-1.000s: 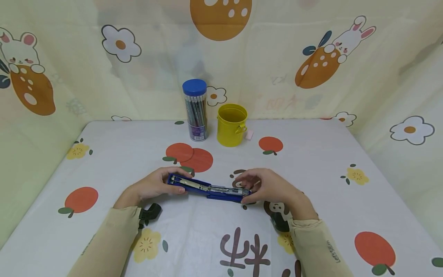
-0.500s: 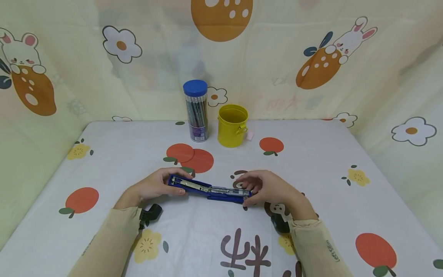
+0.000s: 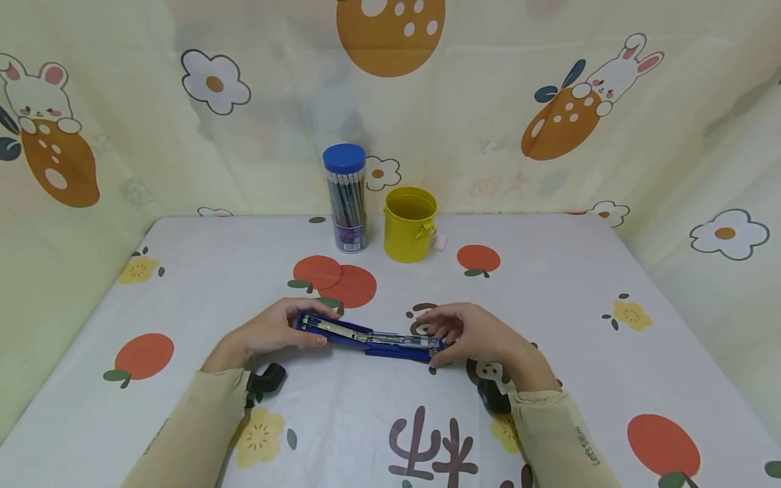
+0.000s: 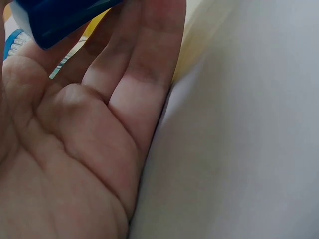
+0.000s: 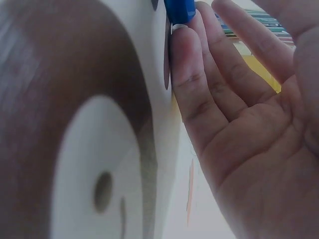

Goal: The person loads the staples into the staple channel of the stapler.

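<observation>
A blue stapler (image 3: pixel 399 353), spread wide with its metal inner parts facing up, lies across the middle of the table. Its left end is gripped between the thumb and fingers of my left hand (image 3: pixel 276 332); the blue end (image 4: pixel 67 17) shows at the top of the left wrist view. My right hand (image 3: pixel 482 333) holds the right end, thumb in front and fingers curled behind. In the right wrist view, a blue end (image 5: pixel 180 10) touches the fingertips of the right hand (image 5: pixel 249 119).
Behind the hands stand a clear tube of pencils (image 3: pixel 346 203) with a blue lid and a yellow bucket (image 3: pixel 409 230). A patterned cloth (image 3: pixel 342 434) covers the table, and a printed curtain (image 3: pixel 476 102) hangs behind it.
The whole head view has shifted slightly. Both hands stay on the stapler, with the right thumb slightly further right along its end than a second ago.
</observation>
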Demonstrator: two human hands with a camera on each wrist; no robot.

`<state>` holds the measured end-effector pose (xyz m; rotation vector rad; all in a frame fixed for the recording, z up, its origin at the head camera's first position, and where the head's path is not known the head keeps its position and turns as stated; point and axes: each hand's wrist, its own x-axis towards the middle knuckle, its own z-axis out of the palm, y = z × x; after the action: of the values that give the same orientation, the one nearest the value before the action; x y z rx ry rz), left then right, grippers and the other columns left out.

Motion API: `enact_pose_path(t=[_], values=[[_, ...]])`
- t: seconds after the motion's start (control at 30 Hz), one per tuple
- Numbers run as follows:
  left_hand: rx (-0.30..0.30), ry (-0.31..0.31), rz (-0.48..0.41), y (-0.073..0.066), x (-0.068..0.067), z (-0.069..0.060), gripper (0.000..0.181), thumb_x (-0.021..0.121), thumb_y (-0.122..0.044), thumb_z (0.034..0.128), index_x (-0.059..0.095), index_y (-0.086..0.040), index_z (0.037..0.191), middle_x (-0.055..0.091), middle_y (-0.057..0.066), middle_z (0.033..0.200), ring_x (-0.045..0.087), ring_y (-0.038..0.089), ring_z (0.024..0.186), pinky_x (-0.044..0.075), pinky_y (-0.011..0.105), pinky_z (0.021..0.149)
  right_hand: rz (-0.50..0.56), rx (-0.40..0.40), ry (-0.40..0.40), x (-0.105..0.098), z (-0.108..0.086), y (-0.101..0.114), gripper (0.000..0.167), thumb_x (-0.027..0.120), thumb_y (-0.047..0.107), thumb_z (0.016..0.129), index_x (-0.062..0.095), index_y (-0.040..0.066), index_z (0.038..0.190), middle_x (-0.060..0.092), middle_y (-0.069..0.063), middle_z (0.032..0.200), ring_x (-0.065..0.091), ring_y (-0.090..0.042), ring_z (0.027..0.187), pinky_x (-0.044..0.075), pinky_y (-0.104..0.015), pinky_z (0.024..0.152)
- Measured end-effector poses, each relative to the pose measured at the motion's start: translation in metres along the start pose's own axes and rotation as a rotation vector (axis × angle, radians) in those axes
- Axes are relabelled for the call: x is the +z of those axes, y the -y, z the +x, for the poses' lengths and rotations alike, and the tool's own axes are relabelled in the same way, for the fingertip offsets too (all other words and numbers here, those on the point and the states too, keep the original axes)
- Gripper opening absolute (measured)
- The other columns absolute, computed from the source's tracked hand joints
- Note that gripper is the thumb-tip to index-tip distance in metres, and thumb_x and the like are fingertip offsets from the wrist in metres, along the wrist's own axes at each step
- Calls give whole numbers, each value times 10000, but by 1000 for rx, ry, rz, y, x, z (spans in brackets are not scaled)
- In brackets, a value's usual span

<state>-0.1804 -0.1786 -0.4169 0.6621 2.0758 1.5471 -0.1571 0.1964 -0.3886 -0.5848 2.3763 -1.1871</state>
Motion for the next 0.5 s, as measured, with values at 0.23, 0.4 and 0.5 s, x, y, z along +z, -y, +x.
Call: enact_pose_path(t=[0.23,0.4,0.5], values=[[29,-1,25,-4,0,1,420,816,-104,851,693,-46,1248,680,120,1214,618,287,1029,484,311,851,-10,-13,-3,-1,0,0,584,938,189,714,701,143,1245,660,-4,1004,610,-222,929,533,-338,821],[57,-12,30,-10,1,2,402,814,-100,850,701,-38,1230,679,107,1197,602,284,1023,487,306,827,-2,-24,-2,-2,1,0,616,937,188,716,682,114,1272,663,-4,1016,612,-222,938,536,-331,828],[75,-24,29,-14,2,2,403,816,-94,846,702,-34,1228,678,97,1206,604,283,1031,504,303,824,9,-24,5,-1,1,-1,636,936,187,719,670,107,1291,667,-3,1030,614,-222,951,536,-337,842]])
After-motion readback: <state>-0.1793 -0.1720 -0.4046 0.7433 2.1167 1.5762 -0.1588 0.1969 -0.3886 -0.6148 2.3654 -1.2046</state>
